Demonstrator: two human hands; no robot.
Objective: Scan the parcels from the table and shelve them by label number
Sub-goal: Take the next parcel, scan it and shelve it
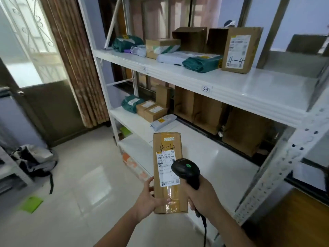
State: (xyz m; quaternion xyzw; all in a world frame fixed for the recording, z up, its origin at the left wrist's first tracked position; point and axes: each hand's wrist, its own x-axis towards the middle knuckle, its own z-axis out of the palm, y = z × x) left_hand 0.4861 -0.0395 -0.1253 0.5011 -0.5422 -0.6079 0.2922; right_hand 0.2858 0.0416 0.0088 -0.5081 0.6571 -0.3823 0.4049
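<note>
Gripping the box [168, 168] at lower centre with our left hand [148, 198], we hold the scanner [186, 171] in our right hand [203, 198] over its label [166, 168].

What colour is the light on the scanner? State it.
Green, on top of the black scanner, clearest in the head view.

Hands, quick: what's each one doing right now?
Left hand: holding the cardboard parcel marked 4-4.
Right hand: gripping the black scanner.
</note>
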